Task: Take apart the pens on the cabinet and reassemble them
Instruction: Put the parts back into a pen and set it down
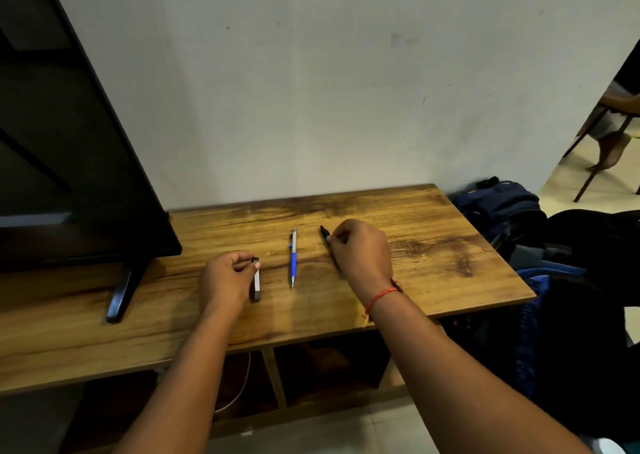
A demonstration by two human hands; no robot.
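Three pens lie on the wooden cabinet top (433, 246). My left hand (225, 280) pinches the top end of a silver pen with black ends (256, 282), which lies along the wood. In the middle, untouched, lies a blue and silver click pen (293, 257), tip toward me. My right hand (360, 249) curls its fingers round a black pen (325, 234); only the pen's far end and a short piece below the hand show, the remainder is hidden under the palm. A red thread circles my right wrist.
A black TV (69, 142) on a slanted foot (123, 291) fills the left of the cabinet. The wall stands close behind. Bags (519, 218) pile up at the right end. Open shelves and a white cable (239, 388) sit below. A person sits on a chair at far right.
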